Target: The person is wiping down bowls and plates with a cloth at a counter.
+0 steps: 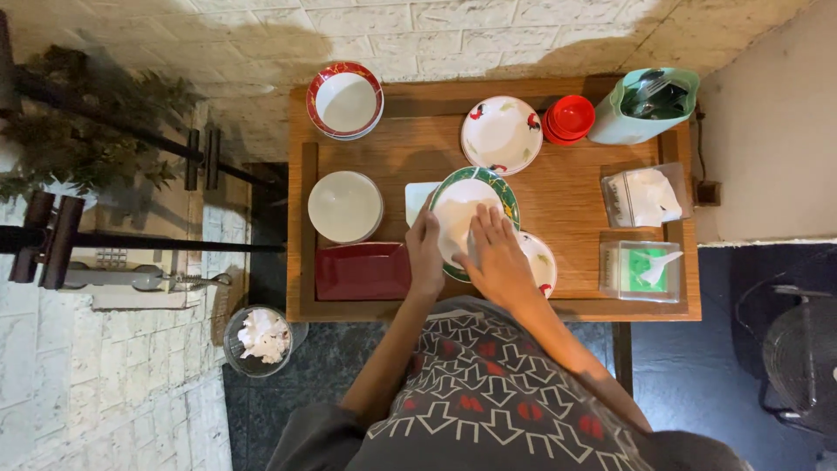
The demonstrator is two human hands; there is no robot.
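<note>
Wooden desk (575,209) seen from above, raised rim all round. Green-rimmed plate (475,187) sits near the desk's middle, slightly toward the near edge. Left hand (425,253) holds the plate's left rim, fingers curled on its edge. Right hand (495,253) lies flat on the plate's white inside, fingers spread and pressing down, holding nothing I can make out; whether a cloth is under the palm cannot be told. Small white plate with red marks (542,262) is just right of the right hand, partly under the green-rimmed plate. Flat white piece (416,201) pokes out at the plate's left side. Red tray (362,272) at the near left corner, touching the left wrist area. White bowl (345,207) behind the tray. Red-rimmed bowl (345,100) on the far left corner. White plate with red figures (500,133) at the far edge, middle. Stacked red cups (569,118) just right of it. Pale green holder (643,106) with dark cutlery at the far right corner. Clear napkin box (645,198) on the right edge, clear box with green contents (643,270) near the right near corner. Glass bin with crumpled paper (259,338) on the floor, left of the desk.
</note>
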